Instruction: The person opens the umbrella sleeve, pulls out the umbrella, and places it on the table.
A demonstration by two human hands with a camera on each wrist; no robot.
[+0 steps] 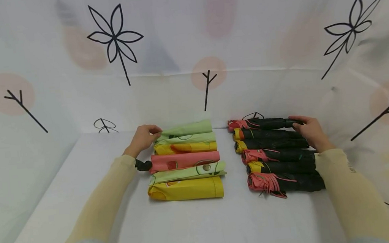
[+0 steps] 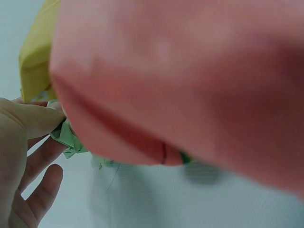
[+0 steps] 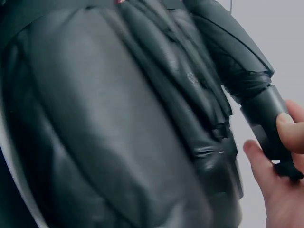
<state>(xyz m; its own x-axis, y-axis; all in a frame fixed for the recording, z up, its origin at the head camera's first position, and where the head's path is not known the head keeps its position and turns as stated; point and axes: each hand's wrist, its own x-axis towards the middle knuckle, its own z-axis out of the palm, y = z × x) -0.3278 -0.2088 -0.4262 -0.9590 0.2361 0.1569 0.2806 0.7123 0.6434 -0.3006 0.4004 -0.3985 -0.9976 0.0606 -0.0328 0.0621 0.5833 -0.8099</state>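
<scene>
In the head view, a stack of fruit-print cloth rolls (image 1: 185,160) in green, yellow and pink lies left of centre. My left hand (image 1: 143,138) is at the left end of the farthest one, a light green roll (image 1: 193,127). In the left wrist view its thumb and finger pinch a crumpled green end (image 2: 69,137), partly hidden behind a blurred pink roll (image 2: 156,85). On the right, my right hand (image 1: 311,131) holds the right end of the farthest black folded umbrella (image 1: 270,123). Thumb and fingers grip its black handle (image 3: 266,118) in the right wrist view.
Several more black folded umbrellas (image 1: 279,155) with pink or yellow crinkled ends lie in a column below the farthest one. Both columns rest on a white table (image 1: 203,227). Behind stands a white cloth backdrop (image 1: 172,96) printed with plants.
</scene>
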